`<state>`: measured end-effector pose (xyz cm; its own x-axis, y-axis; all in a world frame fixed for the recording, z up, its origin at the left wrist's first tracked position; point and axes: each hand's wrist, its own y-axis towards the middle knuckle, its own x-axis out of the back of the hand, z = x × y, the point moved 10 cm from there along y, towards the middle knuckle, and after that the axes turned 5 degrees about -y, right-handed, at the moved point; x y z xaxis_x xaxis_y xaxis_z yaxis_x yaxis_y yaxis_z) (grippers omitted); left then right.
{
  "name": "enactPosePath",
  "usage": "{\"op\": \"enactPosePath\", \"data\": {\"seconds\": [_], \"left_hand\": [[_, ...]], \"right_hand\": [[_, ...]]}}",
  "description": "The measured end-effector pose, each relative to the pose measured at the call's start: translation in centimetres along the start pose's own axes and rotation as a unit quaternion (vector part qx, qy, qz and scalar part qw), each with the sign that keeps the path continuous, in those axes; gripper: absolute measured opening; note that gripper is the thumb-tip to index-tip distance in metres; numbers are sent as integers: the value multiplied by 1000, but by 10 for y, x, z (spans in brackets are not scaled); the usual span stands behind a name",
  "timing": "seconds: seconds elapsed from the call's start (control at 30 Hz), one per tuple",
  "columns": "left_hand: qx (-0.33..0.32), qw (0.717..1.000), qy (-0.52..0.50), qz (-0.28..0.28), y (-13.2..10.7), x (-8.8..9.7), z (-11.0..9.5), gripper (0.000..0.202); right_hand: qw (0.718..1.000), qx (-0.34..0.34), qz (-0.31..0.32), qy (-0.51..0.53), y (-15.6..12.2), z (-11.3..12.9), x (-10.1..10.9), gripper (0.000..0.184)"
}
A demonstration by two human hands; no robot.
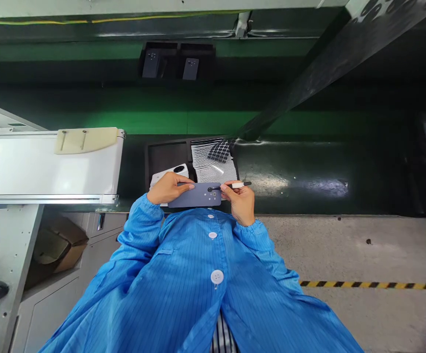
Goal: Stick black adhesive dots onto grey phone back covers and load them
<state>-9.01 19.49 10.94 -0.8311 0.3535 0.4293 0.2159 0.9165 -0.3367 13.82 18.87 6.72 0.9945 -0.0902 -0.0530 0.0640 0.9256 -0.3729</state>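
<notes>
A grey-blue phone back cover (190,197) lies level in front of my body. My left hand (169,188) is closed on its left end, thumb along the upper edge. Between the fingers of my right hand (242,203) is a white and black pen-like tool (239,185). The dark tip of that tool meets a black round spot in the cover's camera area; whether it carries a small part, I cannot tell. Just beyond my left hand is a white phone-like piece (179,169) with a black oval camera area. A sheet of black round pieces (220,151) rests on stacked white-edged sheets (213,171).
A black tray (148,166) holds the stack on the dark bench (293,171). A white conveyor (47,171) ends at the left. Further back, two dark phone-like pieces (190,68) sit in black trays. A dark slanted beam (308,73) crosses the right side.
</notes>
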Motion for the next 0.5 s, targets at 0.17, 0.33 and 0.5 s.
{"op": "enactPosePath", "data": {"seconds": [0.17, 0.33, 0.5], "left_hand": [[-2, 1000, 0, 3, 1, 0, 0, 27], [-2, 1000, 5, 9, 1, 0, -1, 28], [-3, 1000, 8, 10, 0, 0, -1, 28]], "right_hand": [[1000, -9, 4, 4, 0, -3, -1, 41], [1000, -13, 8, 13, 0, -1, -2, 42], [1000, -10, 11, 7, 1, -2, -3, 42]]}}
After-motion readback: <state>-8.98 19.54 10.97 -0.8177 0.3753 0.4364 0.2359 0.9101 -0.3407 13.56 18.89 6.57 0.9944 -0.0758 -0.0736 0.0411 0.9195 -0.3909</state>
